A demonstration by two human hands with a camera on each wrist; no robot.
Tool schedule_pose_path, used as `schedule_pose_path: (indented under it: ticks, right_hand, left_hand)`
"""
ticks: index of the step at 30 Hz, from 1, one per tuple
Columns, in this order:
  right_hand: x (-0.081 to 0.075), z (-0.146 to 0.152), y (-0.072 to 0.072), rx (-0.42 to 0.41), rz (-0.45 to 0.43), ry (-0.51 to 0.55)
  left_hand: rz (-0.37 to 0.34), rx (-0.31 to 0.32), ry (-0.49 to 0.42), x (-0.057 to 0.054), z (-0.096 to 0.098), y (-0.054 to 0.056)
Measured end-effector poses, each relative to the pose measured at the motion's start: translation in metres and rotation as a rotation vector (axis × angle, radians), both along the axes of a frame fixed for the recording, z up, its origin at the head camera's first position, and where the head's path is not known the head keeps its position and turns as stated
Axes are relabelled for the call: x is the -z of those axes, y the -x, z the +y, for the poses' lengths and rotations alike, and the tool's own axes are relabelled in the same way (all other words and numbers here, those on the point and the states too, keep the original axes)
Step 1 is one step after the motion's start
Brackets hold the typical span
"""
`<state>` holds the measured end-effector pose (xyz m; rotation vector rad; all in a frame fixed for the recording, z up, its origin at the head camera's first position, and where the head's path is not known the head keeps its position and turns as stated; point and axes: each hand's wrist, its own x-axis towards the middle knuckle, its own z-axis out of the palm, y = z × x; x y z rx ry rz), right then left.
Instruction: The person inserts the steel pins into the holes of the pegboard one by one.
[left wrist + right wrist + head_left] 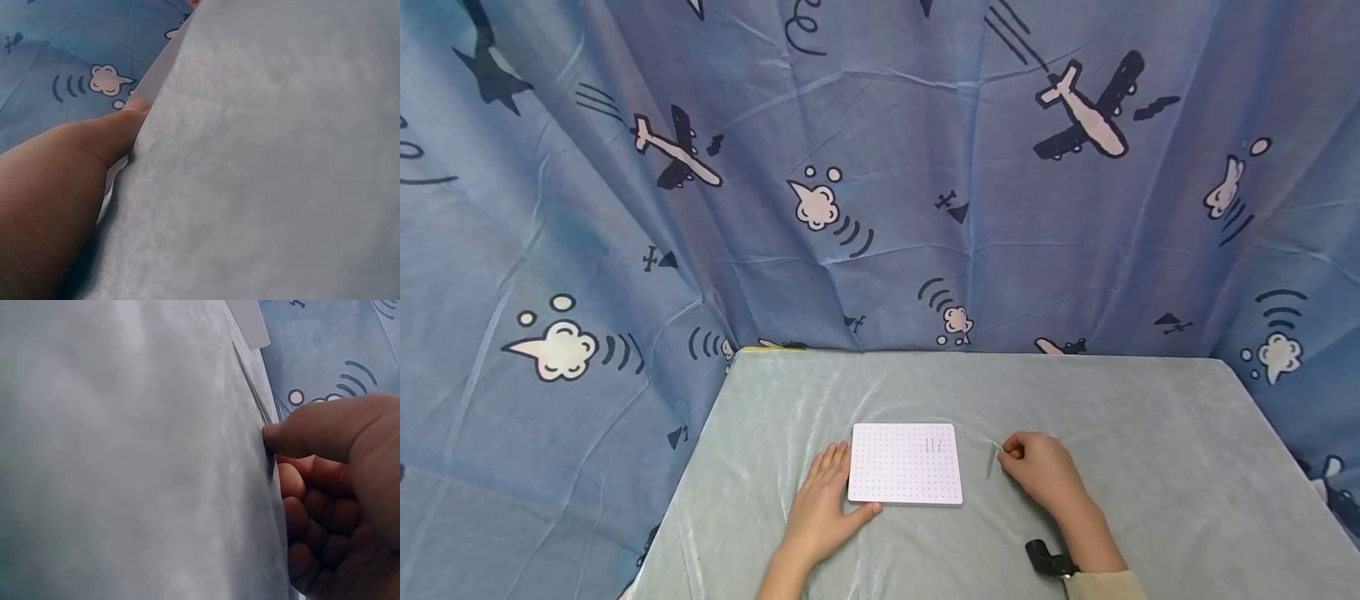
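Note:
A white pegboard with rows of small holes lies on the cloth-covered table. Several thin dark sticks show at its upper right. My left hand steadies the board, straight fingers along its left edge and the thumb at its near edge. To the right of the board, my right hand pinches the end of a thin metal stick between thumb and forefinger, low over the cloth. The other right fingers are curled in. Whether more than one stick lies at those fingertips, I cannot tell.
Grey-green cloth covers the table around both hands. A blue curtain with printed planes hangs behind and at the sides. On the right wrist sits a black strap device.

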<state>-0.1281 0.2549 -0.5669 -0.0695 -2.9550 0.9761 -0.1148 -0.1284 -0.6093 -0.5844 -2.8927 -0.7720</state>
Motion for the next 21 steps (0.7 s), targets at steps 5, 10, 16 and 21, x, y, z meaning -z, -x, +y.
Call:
schedule_pose_path:
  ticks: [5, 10, 16, 21]
  right_hand:
    - [0.0011, -0.0008, 0.0005, -0.003, 0.016, -0.013]
    - [0.0007, -0.0009, 0.0005, 0.003, 0.015, 0.001]
    - [-0.0018, -0.0014, 0.0002, 0.015, 0.005, 0.034]
    - [-0.0014, -0.0016, -0.0004, 0.024, -0.002, 0.059]
  left_hand:
    - [-0.002, 0.002, 0.002, 0.0007, -0.0011, 0.002]
    - [0.001, 0.005, 0.003, 0.0015, -0.0019, 0.0021]
    - [0.003, 0.004, -0.003, 0.0013, -0.0018, 0.0008]
    - [0.012, 0.004, 0.001, 0.0012, -0.0018, 0.0001]
